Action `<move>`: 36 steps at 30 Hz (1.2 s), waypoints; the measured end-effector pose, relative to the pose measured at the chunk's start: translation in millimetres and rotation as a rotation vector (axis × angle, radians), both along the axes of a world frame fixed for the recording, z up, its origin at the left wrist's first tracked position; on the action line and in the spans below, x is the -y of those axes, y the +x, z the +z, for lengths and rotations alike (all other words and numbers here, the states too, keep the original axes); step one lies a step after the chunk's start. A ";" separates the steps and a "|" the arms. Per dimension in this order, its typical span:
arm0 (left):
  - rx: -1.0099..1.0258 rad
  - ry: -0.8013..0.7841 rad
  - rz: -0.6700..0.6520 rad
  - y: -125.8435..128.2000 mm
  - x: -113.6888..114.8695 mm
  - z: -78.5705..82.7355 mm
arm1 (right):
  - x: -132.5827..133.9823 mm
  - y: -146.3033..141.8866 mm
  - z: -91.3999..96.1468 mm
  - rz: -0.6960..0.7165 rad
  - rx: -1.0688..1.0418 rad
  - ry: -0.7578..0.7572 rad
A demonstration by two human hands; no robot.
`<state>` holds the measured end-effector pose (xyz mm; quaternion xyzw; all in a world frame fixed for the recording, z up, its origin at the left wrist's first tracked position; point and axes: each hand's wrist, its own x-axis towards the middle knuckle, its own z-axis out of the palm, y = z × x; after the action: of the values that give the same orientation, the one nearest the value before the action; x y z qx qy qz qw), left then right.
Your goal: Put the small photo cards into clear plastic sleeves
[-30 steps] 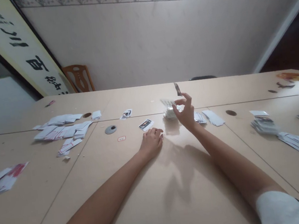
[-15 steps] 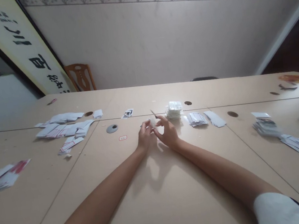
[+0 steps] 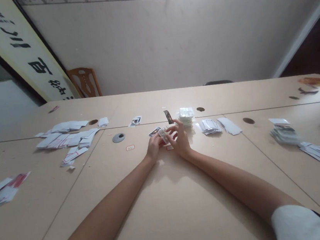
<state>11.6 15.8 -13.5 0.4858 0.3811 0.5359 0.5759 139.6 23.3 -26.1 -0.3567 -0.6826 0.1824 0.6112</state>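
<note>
My left hand (image 3: 154, 146) and my right hand (image 3: 181, 140) meet over the middle of the beige table (image 3: 169, 196). Between their fingertips they pinch a small clear sleeve (image 3: 164, 135). The right hand also holds a small dark card (image 3: 168, 116) upright above its fingers. A loose picture card (image 3: 154, 131) lies face up just behind the left hand. A small stack of clear sleeves (image 3: 186, 116) stands behind the right hand.
White cards lie spread at the left (image 3: 69, 139) and at the far left edge (image 3: 2, 190). More card piles sit right of centre (image 3: 219, 125) and at the far right (image 3: 305, 139). A grey cable cap (image 3: 118, 138) and a wooden chair (image 3: 84, 82) are behind.
The right hand came down from the sleeve stack with the card and joined the left hand. Both hands now pinch a sleeve, and the card stands upright.
</note>
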 end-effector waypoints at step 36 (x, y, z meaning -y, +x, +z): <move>-0.201 0.065 0.021 6.5 15.2 -1.8 | 25.3 54.4 0.1 0.287 -0.601 -0.548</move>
<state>18.0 0.6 -15.4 0.5517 0.4244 0.5025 0.5128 194.0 -2.0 -26.0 -0.3386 -0.4432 0.5359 0.6339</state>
